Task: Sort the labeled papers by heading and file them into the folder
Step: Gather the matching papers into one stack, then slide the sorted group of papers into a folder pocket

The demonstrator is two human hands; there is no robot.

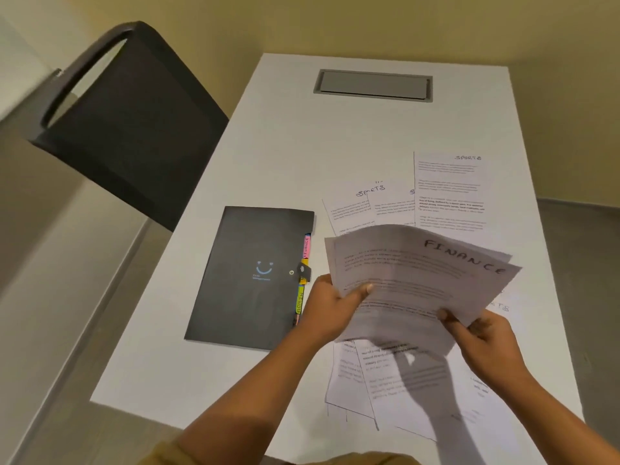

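Observation:
Both hands hold a small stack of white papers (pixel 416 283) above the table; the top sheet is headed FINANCE. My left hand (pixel 330 305) grips the stack's left edge with the thumb on top. My right hand (pixel 483 333) grips its lower right edge. A black folder (pixel 248 280) lies shut on the table to the left, with coloured tabs (pixel 303 280) sticking out of its right side, labelled FINANCE and ADMIN. Sheets headed SPORTS (pixel 449 193) lie spread beyond the held stack. More printed sheets (pixel 399 384) lie under my hands, partly hidden.
The white table (pixel 285 156) has a grey cable hatch (pixel 374 85) at its far end. A black chair (pixel 127 119) stands at the table's left side. The table's near edge runs just in front of my forearms.

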